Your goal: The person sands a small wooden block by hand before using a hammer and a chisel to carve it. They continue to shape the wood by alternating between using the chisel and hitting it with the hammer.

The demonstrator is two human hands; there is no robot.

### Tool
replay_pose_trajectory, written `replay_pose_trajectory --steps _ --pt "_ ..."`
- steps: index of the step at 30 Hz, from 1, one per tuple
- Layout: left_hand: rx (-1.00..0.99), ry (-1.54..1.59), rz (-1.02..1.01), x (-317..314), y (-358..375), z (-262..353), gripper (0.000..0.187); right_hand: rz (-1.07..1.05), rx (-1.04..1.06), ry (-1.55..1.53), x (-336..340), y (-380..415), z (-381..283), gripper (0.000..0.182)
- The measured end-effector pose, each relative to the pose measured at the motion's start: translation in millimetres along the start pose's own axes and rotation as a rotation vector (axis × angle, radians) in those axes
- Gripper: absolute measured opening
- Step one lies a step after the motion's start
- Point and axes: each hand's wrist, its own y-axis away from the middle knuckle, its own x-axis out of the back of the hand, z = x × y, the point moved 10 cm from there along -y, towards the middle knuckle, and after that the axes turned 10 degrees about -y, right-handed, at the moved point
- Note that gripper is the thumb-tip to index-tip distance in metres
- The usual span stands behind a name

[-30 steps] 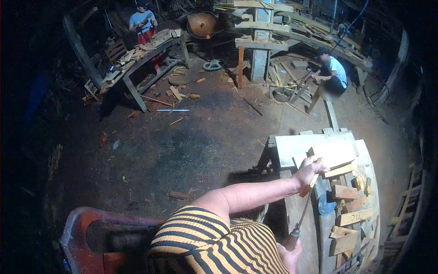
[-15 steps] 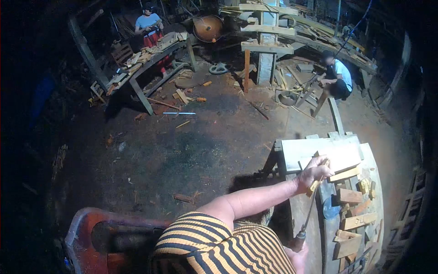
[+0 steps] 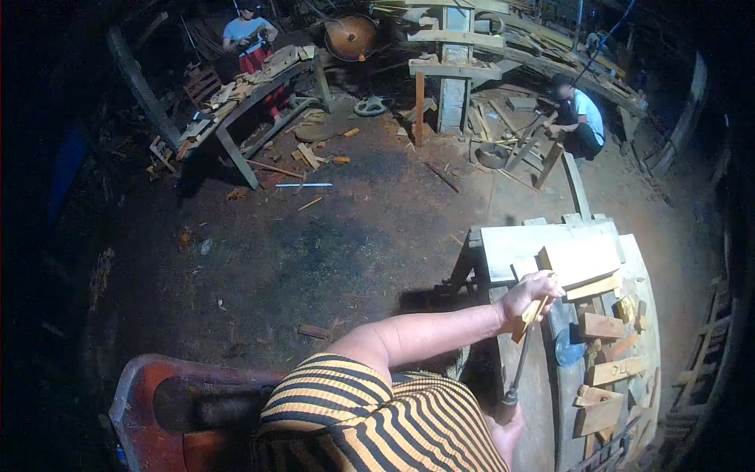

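My left hand (image 3: 532,297) is closed round a small wooden piece (image 3: 528,319) above the workbench (image 3: 497,247). Lower down, my right hand (image 3: 505,431) grips the dark handle of a long thin metal tool (image 3: 521,363), whose shaft points up to the wooden piece. Just beyond my left hand lies a pale wood block (image 3: 580,259). To the right of the tool are a round bluish object (image 3: 569,348) and several cut wood blocks (image 3: 619,370).
A person (image 3: 252,35) stands behind a wood-laden table (image 3: 259,102) at the back left. Another person (image 3: 582,122) crouches at the back right. A reddish chair (image 3: 145,393) is at the lower left. Wood scraps (image 3: 308,156) lie on the floor.
The wooden piece in my left hand has tilted and shows more of its side below the fingers. The whole view has shifted slightly.
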Motion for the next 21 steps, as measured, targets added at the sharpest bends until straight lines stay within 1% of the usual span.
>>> replay_pose_trajectory --steps 1,3,4,6,7,9,10,11,12,13,15,17,18,19,21 --pt "-0.002 -0.001 -0.003 -0.6 -1.1 -0.7 0.018 0.001 0.004 0.0 -1.4 0.0 -1.0 0.051" --pt "-0.002 -0.07 0.049 6.7 -2.8 -5.6 0.019 0.012 -0.009 -0.004 -1.8 -0.8 1.1 0.04" --pt "0.001 -0.072 0.047 7.3 -3.9 -8.8 0.019 0.015 -0.008 -0.006 2.5 -2.7 7.2 0.04" --pt "0.028 -0.117 0.111 16.7 -5.2 -18.9 0.016 0.005 0.01 0.055 13.5 -10.8 27.4 0.041" --pt "0.039 -0.113 0.103 23.2 -6.1 -24.9 0.016 0.019 0.006 0.054 13.3 -14.7 32.1 0.041" --pt "0.062 0.164 0.164 37.3 -9.8 -45.1 0.014 0.006 0.109 0.061 13.9 -16.0 28.8 0.041" --pt "0.06 0.113 0.225 42.1 -6.1 -43.4 0.015 0.01 0.089 0.202 16.7 -17.5 36.6 0.041" --pt "0.064 0.22 0.224 44.8 -4.4 -47.0 0.017 0.021 0.05 0.335 22.5 -19.8 44.3 0.042" --pt "0.126 0.275 0.188 46.2 -6.9 -54.8 0.018 0.039 0.073 0.361 21.5 -17.7 37.7 0.041" --pt "0.091 0.172 0.219 43.7 -1.5 -41.3 0.02 0.042 0.101 0.388 16.2 -18.0 29.0 0.041" --pt "0.059 0.172 0.221 39.2 -0.1 -39.2 0.016 0.031 -0.025 0.35 15.3 -16.3 32.5 0.041" --pt "0.029 0.057 0.25 33.2 2.8 -30.4 0.022 0.054 -0.005 0.448 10.8 -13.1 16.3 0.037" --pt "0.02 0.123 0.183 29.9 -0.2 -32.4 0.019 0.062 0.056 0.432 12.6 -14.5 21.0 0.034" --pt "0.018 0.122 0.178 29.6 -0.6 -33.0 0.019 0.076 0.053 0.43 17.2 -13.6 25.5 0.034" --pt "0.031 0.129 0.123 26.4 -2.7 -32.0 0.019 0.063 0.069 0.456 15.5 -16.1 22.2 0.04"
